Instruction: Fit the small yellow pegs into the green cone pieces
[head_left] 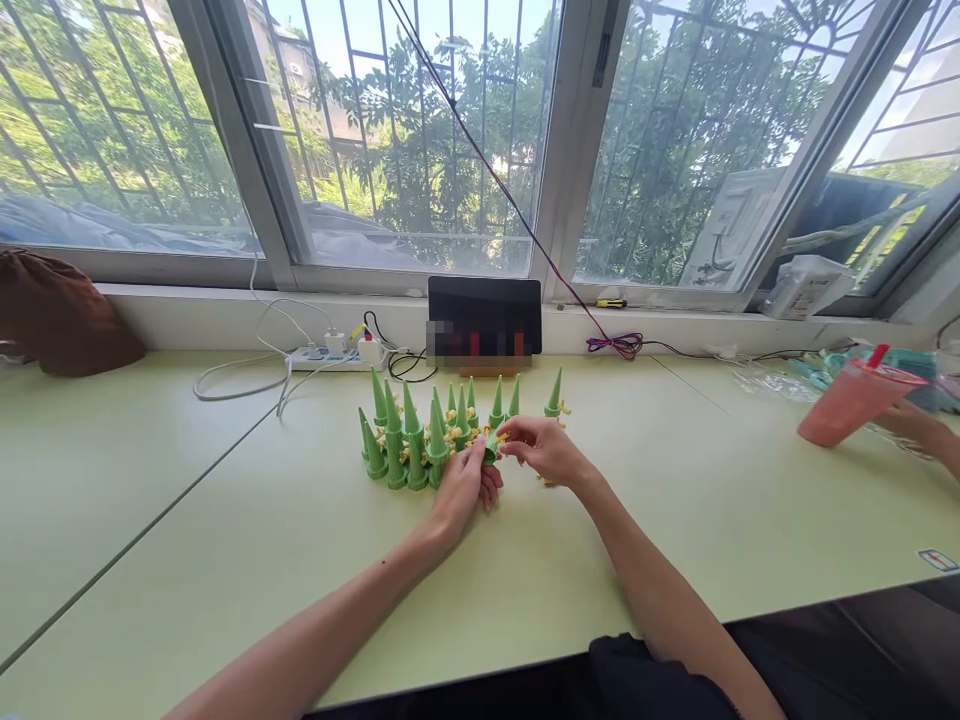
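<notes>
Several green cone-shaped plastic pieces (409,435) stand upright in a cluster on the pale green table (225,520), with small yellow parts among them. My left hand (465,485) and my right hand (544,448) meet at the cluster's right front. Both pinch one small green piece (491,447) between their fingertips. A single green cone (554,394) stands just behind my right hand.
A dark tablet (484,318) leans on the windowsill behind the cones. A power strip (330,356) with white cables lies left of it. A brown bag (60,315) sits far left. Another person's hand (919,430) holds a pink drink cup (851,405) at the right.
</notes>
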